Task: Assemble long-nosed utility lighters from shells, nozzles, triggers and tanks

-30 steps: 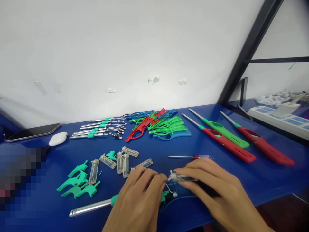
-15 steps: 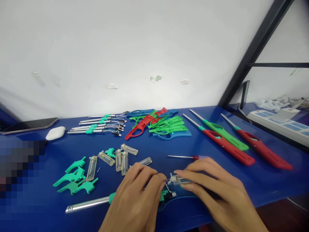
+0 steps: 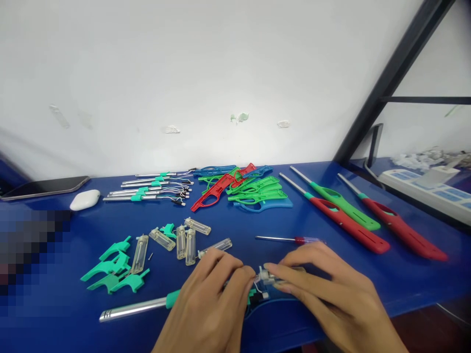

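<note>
At the far left of the frame lay a dark phone [image 3: 46, 188] and a white case [image 3: 85, 200]. In the lower left, teal trigger pieces [image 3: 134, 281] sat loose next to six clear fuel tanks [image 3: 140, 254], none of these fitted to anything. Above them, in the middle left, a row of metal tubes with wires [image 3: 147, 197] was likewise waiting unused.

At bottom centre, a silver tube [image 3: 132, 309] ran under the left hand [image 3: 211, 294] to an open blue shell [image 3: 275, 295]. That hand's fingers were curled over the shell; whether they pinched a part was hidden. Facing it, the right hand [image 3: 331, 289] gripped a held clear tank [image 3: 267, 275] between thumb and fingers, over the shell. This unit seemed partly built: tube and wiring in, tank apparently not settled, no cover on.

Loose coloured half-shells [image 3: 213, 192] were heaped at centre, with a screwdriver [image 3: 274, 239] lower down. Towards the right, three closed lighters [image 3: 346, 223], two red and one green, looked finished.
</note>
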The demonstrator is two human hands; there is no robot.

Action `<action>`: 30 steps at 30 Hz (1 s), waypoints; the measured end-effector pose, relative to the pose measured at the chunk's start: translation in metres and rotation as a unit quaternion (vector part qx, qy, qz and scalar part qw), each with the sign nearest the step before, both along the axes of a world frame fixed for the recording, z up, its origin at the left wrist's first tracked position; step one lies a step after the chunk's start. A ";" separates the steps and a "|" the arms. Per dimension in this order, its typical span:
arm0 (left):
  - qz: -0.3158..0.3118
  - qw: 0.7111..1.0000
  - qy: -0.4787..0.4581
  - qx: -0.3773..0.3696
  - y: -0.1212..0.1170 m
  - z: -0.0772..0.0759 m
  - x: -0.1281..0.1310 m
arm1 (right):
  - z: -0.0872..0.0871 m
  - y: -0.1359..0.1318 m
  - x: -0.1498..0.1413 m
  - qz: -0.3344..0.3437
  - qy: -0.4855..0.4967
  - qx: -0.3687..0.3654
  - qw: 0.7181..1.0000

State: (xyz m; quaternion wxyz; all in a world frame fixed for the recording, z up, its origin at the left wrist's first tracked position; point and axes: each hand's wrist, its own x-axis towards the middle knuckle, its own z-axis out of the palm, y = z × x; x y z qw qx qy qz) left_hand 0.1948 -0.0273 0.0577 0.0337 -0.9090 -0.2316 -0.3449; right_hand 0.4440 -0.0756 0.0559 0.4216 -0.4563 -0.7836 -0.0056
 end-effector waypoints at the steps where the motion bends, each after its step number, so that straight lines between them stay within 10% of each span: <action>1: -0.001 1.000 -0.001 0.002 0.000 0.000 0.000 | -0.001 -0.002 0.002 0.011 -0.001 -0.005 1.000; 30: 0.009 1.000 0.016 -0.017 0.000 -0.001 -0.009 | 0.004 -0.004 0.002 0.039 -0.017 -0.005 0.999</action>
